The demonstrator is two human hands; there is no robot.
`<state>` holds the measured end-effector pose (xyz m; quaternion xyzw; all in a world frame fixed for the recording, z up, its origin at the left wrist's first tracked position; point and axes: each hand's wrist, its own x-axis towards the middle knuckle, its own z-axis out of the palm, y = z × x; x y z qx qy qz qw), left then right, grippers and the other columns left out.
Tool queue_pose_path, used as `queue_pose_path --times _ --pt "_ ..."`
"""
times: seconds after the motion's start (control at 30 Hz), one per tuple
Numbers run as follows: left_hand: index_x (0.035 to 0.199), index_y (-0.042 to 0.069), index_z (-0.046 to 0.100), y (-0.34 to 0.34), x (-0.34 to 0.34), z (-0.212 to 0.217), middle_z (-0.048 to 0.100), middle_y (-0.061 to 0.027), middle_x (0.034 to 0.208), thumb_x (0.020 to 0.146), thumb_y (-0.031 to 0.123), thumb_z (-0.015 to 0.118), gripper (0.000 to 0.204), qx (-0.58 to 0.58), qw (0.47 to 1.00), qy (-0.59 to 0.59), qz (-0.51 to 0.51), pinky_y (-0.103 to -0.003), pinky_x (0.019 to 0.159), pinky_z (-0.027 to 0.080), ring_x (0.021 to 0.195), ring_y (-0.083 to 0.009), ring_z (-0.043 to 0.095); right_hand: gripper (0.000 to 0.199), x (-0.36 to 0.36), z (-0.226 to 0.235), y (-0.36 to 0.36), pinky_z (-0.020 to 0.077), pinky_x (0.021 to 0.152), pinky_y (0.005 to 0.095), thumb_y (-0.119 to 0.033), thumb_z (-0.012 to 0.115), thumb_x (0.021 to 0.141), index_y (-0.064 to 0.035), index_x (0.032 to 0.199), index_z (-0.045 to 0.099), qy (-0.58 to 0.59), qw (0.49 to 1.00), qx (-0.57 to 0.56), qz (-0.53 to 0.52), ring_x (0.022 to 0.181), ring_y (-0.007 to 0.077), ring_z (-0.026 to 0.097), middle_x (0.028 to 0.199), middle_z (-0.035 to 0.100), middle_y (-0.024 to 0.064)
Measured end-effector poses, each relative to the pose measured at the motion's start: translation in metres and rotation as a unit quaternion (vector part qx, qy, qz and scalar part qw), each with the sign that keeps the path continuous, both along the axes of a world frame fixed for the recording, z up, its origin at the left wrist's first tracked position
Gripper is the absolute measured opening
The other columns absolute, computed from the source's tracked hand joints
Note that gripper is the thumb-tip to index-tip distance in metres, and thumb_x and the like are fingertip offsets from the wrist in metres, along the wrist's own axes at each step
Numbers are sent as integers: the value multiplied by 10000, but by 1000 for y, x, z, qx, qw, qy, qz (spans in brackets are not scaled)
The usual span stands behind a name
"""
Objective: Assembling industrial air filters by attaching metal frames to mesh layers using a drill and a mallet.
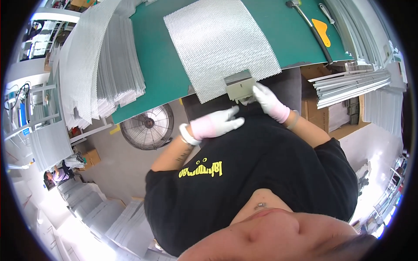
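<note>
Grey metal block (240, 86) on silver mesh sheet's (220, 43) near edge, seemingly flat.

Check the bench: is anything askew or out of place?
The mesh sheet lies skewed on the green mat, its near corner overhanging the bench edge where the right hand holds a grey metal piece. Nothing looks damaged.

Bench: green-topped worktable (156, 61), tilted across the view.
Floor: grey concrete (117, 161); round cage fan (147, 127) stood under the bench edge.
Right: cardboard boxes (320, 115).
Light: bright, even.
</note>
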<state>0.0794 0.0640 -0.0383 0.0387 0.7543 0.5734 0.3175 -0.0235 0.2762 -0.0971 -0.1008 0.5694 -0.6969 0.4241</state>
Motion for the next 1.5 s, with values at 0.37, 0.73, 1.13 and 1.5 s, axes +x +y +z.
queue_pose_path --times 0.37,0.73,1.13,1.5 --pt "1468 231 505 11 -132 11 398 -168 1556 901 539 593 652 -405 779 474 -66 -661 1175 135 1444 -451 313 391 9 -4 32 447 583 202 -377 481 1049 -23 1145 616 3 991 -20 -134 702 60 574 877 672 27" --pt "1455 190 520 50 -108 20 426 -191 1523 927 443 581 588 -425 787 446 -8 -636 1159 185 1381 -457 387 320 8 5 11 513 753 261 -284 452 1081 -26 1110 639 -3 945 -11 -326 838 68 588 959 650 11" --pt "1459 193 511 56 -104 25 412 -171 1534 939 415 564 568 -453 788 417 -31 -633 1170 158 1424 -435 335 178 8 -2 10 506 740 249 -217 592 1024 -53 1078 635 -24 939 -75 -334 832 48 581 952 640 -20" --pt "1451 205 518 57 -105 21 418 -162 1528 933 407 554 557 -478 773 414 -52 -652 1163 175 1418 -438 338 242 -5 4 -1 481 608 249 -295 608 1008 -68 939 660 -26 935 -69 -348 673 75 580 787 632 -13"
